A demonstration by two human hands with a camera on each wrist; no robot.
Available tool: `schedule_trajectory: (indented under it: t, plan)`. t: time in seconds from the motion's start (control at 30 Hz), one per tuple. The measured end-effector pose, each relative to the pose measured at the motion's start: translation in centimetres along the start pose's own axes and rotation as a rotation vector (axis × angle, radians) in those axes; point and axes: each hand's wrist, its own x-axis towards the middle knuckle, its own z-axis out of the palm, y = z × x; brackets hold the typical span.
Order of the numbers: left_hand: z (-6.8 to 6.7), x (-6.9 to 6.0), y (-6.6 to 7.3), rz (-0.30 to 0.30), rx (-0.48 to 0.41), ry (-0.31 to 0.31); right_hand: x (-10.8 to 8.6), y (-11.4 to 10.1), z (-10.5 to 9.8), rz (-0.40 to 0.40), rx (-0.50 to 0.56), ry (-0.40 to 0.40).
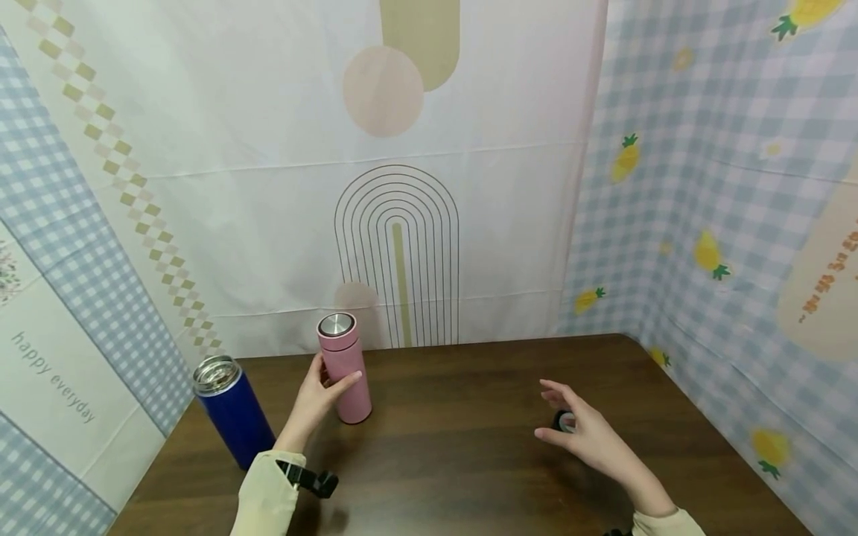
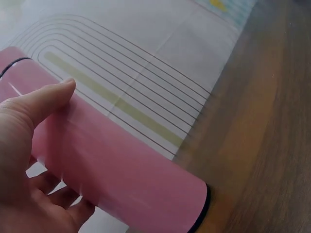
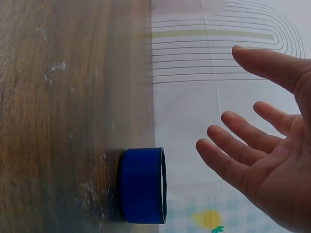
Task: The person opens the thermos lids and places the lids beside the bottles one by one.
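A pink bottle [image 1: 347,380] with a silver-topped lid stands upright near the table's back edge. The left hand [image 1: 319,400] grips its side, thumb in front; in the left wrist view the thumb and fingers of the hand [image 2: 41,145] wrap round the pink bottle [image 2: 121,160]. On the right, the right hand [image 1: 593,439] is held with fingers spread and nothing in them, just by a small round cap [image 1: 565,421]. The right wrist view shows this cap as blue [image 3: 142,186] with a dark rim, standing on the table, apart from the open hand [image 3: 262,155].
A tall blue bottle [image 1: 237,417] with an uncovered silver mouth stands on the brown table [image 1: 456,447] at the left, beside the left forearm. Patterned cloth [image 1: 268,223] hangs behind the table and along both sides.
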Motion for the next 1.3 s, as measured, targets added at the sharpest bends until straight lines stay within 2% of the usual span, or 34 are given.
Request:
schedule_trajectory:
  t: [0.3,0.4,0.73,1.07,1.3]
  plan:
    - [0.3,-0.1,-0.2,-0.006,-0.036,-0.014,0.0,-0.1,-0.1,0.006,0.003,0.018]
    - [0.3,-0.2,-0.3,-0.015,-0.024,-0.012,0.0,-0.1,-0.1,0.007,0.013,0.016]
    - [0.3,-0.3,-0.6,-0.01,-0.015,0.007,0.2,0.1,-0.1,0.037,0.038,-0.031]
    - [0.6,-1.5,-0.7,0.025,0.06,0.055,0.2,0.6,0.4,0.041,0.043,-0.054]
    - [0.4,-2.5,0.0,0.046,0.081,0.047,0.4,0.2,0.6,-0.004,0.024,-0.052]
